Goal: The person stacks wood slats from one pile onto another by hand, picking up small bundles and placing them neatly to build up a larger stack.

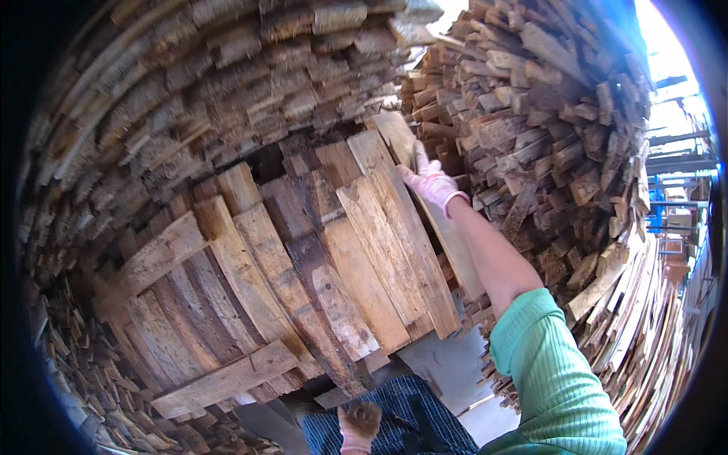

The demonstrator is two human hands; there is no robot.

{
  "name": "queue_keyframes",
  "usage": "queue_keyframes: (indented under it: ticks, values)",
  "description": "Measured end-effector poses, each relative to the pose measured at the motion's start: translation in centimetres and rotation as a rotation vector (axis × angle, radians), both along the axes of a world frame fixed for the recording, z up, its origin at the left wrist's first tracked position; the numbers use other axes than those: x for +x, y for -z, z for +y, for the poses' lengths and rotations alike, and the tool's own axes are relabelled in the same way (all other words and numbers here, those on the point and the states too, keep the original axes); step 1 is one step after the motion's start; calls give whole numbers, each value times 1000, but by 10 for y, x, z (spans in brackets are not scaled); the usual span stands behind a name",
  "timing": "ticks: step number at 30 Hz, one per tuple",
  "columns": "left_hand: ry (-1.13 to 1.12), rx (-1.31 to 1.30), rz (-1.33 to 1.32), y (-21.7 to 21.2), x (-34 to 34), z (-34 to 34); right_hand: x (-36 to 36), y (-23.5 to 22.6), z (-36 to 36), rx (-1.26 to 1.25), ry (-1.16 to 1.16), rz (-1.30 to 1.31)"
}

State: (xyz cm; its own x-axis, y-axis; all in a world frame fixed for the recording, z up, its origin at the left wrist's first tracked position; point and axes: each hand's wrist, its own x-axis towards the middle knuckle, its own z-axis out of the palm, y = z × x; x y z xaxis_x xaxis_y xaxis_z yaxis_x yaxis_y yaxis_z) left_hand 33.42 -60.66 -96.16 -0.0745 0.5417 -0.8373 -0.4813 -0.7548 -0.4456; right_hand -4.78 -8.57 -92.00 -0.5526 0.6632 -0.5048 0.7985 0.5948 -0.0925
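Note:
Reaching forward and right, my right hand (434, 184), in a pink glove, grips the edge of a long, pale wooden plank (453, 246). This plank lies at the right end of a stack, slightly apart from its neighbour. Beside it, a light board (409, 235) slants across the top of the stack. My left hand (359, 429), gloved too, is low in front of my body by a dark striped cloth (406, 409). Its fingers look closed around something brown that I cannot make out.
Rough boards lie side by side, with a crosspiece (227, 379) over their near left ends. A tall wall of stacked wood (227, 68) curves behind them. Another pile (531, 129) rises at the right, above long thin strips (629, 341). Grey floor (447, 364) shows near me.

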Motion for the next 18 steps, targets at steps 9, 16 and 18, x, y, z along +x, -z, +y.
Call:
queue_keyframes:
  ticks: [9, 16, 18]
  values:
    - [-230, 10, 150, -2, -103, 93, 21, 54, -7, -62, -142, 276]
    - [-161, 15, 207, -11, -182, 116, -32, 59, 31, -161, -85, 353]
    - [-94, -7, 236, -9, -187, 121, -16, 88, 51, -145, -114, 327]
